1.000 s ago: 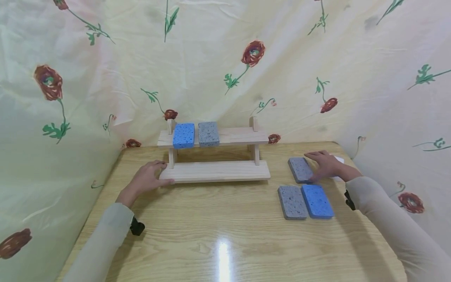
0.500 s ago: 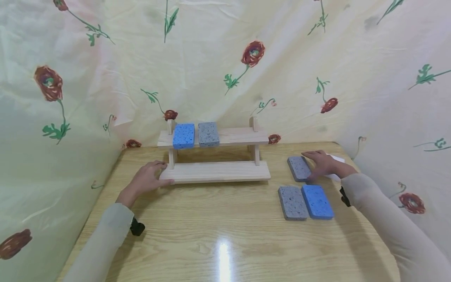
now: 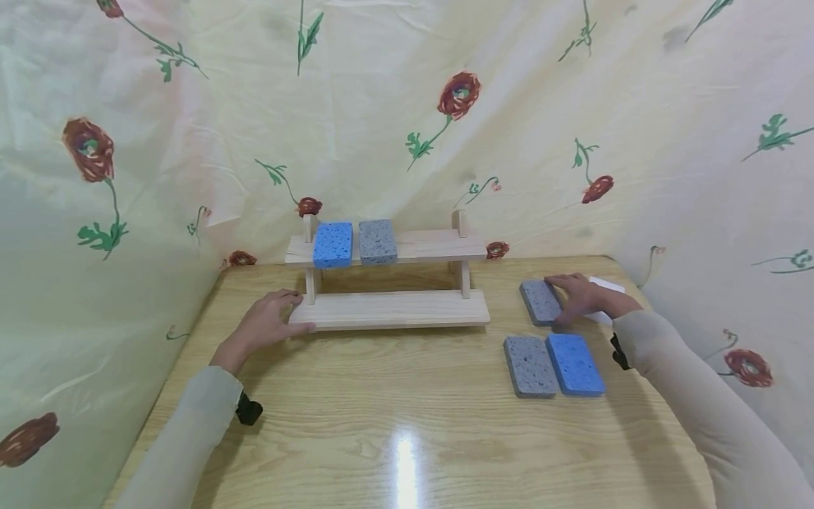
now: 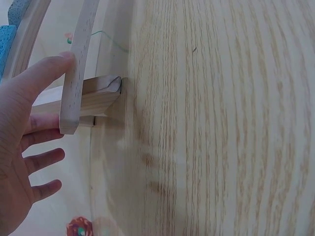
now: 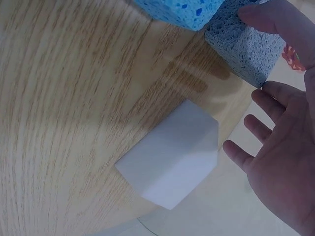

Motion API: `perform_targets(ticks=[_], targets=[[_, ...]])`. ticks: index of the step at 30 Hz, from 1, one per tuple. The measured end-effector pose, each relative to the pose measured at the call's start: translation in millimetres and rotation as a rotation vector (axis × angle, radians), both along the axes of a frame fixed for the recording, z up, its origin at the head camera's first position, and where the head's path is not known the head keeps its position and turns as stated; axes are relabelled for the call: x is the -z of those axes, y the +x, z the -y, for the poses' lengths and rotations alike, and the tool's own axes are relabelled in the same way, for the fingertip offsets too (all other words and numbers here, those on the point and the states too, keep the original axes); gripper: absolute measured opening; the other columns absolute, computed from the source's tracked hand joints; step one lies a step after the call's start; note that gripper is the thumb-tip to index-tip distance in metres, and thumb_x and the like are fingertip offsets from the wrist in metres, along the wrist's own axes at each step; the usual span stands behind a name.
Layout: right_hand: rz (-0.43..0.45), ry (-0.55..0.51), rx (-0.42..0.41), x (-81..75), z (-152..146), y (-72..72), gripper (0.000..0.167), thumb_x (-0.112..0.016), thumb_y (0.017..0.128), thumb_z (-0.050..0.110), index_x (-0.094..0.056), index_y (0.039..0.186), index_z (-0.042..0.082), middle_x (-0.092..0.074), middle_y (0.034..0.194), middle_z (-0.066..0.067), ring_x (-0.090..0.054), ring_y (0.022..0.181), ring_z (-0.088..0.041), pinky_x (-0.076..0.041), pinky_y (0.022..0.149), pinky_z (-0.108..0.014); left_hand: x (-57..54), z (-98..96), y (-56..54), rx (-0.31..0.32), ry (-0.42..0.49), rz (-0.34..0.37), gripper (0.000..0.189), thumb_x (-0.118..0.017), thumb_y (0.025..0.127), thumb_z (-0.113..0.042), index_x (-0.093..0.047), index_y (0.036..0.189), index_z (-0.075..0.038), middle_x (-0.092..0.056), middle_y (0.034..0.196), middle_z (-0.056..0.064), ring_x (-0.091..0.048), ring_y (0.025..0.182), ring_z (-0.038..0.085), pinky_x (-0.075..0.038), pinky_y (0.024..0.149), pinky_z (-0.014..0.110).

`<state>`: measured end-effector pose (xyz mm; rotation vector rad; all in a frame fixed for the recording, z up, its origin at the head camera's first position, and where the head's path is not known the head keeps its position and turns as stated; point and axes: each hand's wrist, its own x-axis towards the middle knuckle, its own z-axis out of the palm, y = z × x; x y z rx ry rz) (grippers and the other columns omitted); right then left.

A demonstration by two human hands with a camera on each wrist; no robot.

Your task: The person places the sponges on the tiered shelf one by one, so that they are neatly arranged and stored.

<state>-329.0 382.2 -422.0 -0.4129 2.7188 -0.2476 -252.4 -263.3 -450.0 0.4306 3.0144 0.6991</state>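
Note:
A two-tier wooden shelf (image 3: pixel 394 309) stands at the back of the table. My left hand (image 3: pixel 263 322) grips the left end of its lower board, thumb in front and index finger behind, the other fingers spread in the left wrist view. On the upper board lie a blue sponge (image 3: pixel 333 244) and a grey sponge (image 3: pixel 378 242). To the right, my right hand (image 3: pixel 580 297) pinches the right side of another grey sponge (image 3: pixel 539 302) between thumb and index finger; its remaining fingers are loose in the right wrist view. Closer to me lie a grey sponge (image 3: pixel 531 366) and a blue sponge (image 3: pixel 575 364), side by side.
A white piece, perhaps paper (image 5: pixel 172 152), lies on the table under and beyond my right hand. Flower-printed cloth (image 3: pixel 394 127) hangs behind and along both sides of the wooden table (image 3: pixel 356 417). Light reflects near the table's front.
My right hand has shifted slightly left, and the grey sponge at its fingers has moved a little away from me. More of the white piece shows. My left hand stays on the shelf.

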Motion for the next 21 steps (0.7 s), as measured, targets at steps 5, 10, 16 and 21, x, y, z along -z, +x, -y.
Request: perform_targets(ticks=[5,10,16,21], targets=[[0.002,-0.008,-0.006,1.5,0.9,-1.6,0.118,-0.092,0.068,0.037,-0.027,0.157,-0.004,-0.033,0.157,-0.034,-0.025,0.141,-0.059,-0.029,0.112,-0.076,2.2,0.6,-1.2,0.002,0.000,-0.015,0.083,-0.078,0.083,-0.059,-0.062,0.136,0.002,-0.054,0.147,0.025,-0.047,0.138,0.047,-0.039,0.115,0.063],[0.016,-0.024,-0.024,0.9,1.7,-1.8,0.118,-0.092,0.067,0.035,-0.026,0.157,-0.005,-0.031,0.158,-0.036,-0.024,0.142,-0.059,-0.026,0.114,-0.075,1.6,0.1,-1.4,0.003,0.000,-0.013,0.083,-0.078,0.082,-0.060,-0.063,0.135,0.002,-0.055,0.147,0.025,-0.048,0.137,0.046,-0.039,0.115,0.063],[-0.010,-0.040,-0.045,3.3,1.6,-0.7,0.114,-0.091,0.067,0.031,-0.029,0.156,-0.007,-0.032,0.156,-0.037,-0.027,0.140,-0.061,-0.028,0.113,-0.075,-0.3,-0.6,-0.2,0.006,0.001,-0.010,0.083,-0.078,0.082,-0.059,-0.063,0.135,0.003,-0.054,0.147,0.025,-0.048,0.138,0.047,-0.039,0.115,0.063],[-0.034,-0.065,-0.058,5.5,0.5,-0.1,0.113,-0.090,0.065,0.026,-0.030,0.155,-0.008,-0.033,0.153,-0.039,-0.030,0.138,-0.063,-0.030,0.111,-0.076,-1.1,-0.4,0.6,0.005,0.007,-0.005,0.083,-0.078,0.083,-0.059,-0.062,0.136,0.003,-0.054,0.147,0.026,-0.047,0.138,0.047,-0.038,0.115,0.063]])
